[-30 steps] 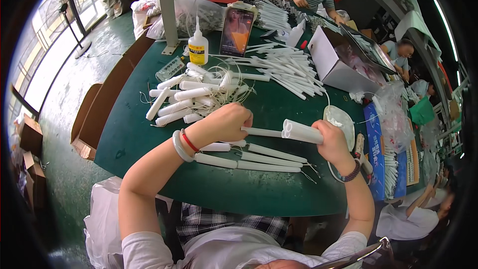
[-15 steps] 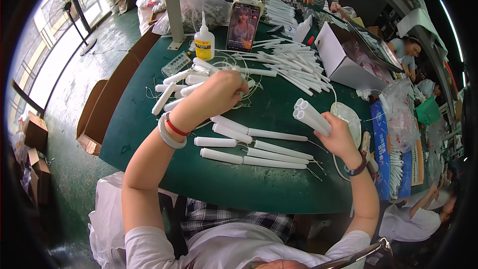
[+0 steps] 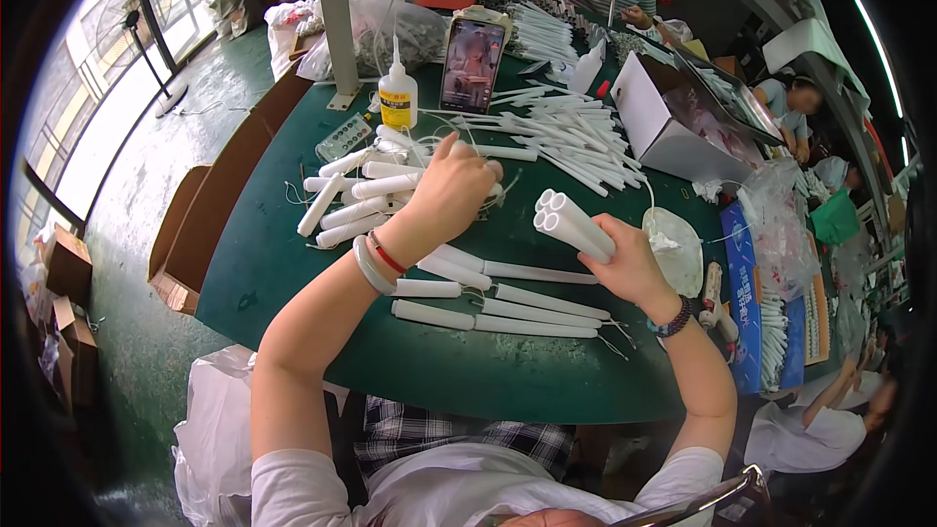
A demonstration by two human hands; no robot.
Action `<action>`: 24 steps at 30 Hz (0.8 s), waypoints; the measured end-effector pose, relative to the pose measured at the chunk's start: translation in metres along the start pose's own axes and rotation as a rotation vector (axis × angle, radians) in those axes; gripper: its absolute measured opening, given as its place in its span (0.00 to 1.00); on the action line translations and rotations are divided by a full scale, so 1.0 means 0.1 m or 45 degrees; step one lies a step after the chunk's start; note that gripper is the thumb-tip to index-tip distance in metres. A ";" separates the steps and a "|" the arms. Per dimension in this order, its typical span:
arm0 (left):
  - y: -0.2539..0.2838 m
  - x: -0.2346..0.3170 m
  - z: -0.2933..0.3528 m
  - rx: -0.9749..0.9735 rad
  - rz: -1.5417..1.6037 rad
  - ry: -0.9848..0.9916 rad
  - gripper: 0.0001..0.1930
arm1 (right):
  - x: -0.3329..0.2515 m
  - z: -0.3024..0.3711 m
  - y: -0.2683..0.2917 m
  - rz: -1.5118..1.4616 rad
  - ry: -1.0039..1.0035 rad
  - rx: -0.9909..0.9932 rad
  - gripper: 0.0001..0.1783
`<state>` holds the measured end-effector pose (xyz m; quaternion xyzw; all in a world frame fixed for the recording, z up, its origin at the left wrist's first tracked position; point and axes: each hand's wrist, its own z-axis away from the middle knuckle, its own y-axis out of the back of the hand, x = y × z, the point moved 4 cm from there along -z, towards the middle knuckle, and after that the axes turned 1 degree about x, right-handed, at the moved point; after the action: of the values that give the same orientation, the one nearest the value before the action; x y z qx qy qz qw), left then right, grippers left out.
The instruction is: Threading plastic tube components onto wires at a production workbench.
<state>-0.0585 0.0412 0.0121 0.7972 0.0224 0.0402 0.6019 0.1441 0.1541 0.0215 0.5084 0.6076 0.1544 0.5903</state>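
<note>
My right hand [image 3: 630, 259] is closed around a small bundle of hollow white plastic tubes [image 3: 576, 224], their open ends pointing up and to the left. My left hand [image 3: 454, 190] reaches over the middle of the table with its fingers curled together, beside the heap of thick white tubes with thin wires [image 3: 386, 185]. What its fingertips pinch is hidden. Below both hands lies a row of thick white tubes joined to thinner white sticks [image 3: 537, 324], with fine wires at their right ends. My left forearm covers part of that row.
A yellow-labelled squeeze bottle [image 3: 397, 98] stands near a propped phone [image 3: 472, 66] and a small grey remote [image 3: 344, 137]. Beyond is a pile of slim white sticks [image 3: 586, 137]. A white box [image 3: 644, 107] and a blue carton [image 3: 747, 303] stand on the right. Another person works opposite.
My left hand has shifted right and slightly nearer, uncovering more of the thick tubes. My right hand has moved left with its bundle, bringing the hands closer together.
</note>
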 end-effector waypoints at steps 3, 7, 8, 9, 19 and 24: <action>0.06 -0.12 0.00 0.243 0.300 0.056 0.09 | -0.03 -0.03 -0.03 0.008 0.055 0.003 0.18; 0.50 -0.37 0.10 1.002 0.971 0.343 0.08 | -0.05 -0.03 0.00 -0.033 -0.023 0.017 0.18; 0.53 -0.44 0.11 1.003 1.155 0.444 0.07 | -0.05 -0.02 0.00 -0.049 -0.060 0.004 0.18; 0.55 -0.53 0.14 1.066 1.262 0.450 0.07 | -0.06 -0.03 -0.01 -0.052 -0.056 0.004 0.18; 0.80 0.10 0.22 0.787 1.148 0.001 0.06 | -0.08 0.04 -0.04 -0.529 0.136 0.062 0.27; 0.60 0.43 0.27 0.570 1.227 0.018 0.06 | -0.48 -0.01 -0.11 -0.681 0.291 -0.307 0.35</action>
<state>-0.0140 0.0022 0.0642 0.8257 -0.3345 0.3119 0.3302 0.1288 0.1116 0.0400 0.2362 0.7595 0.1207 0.5940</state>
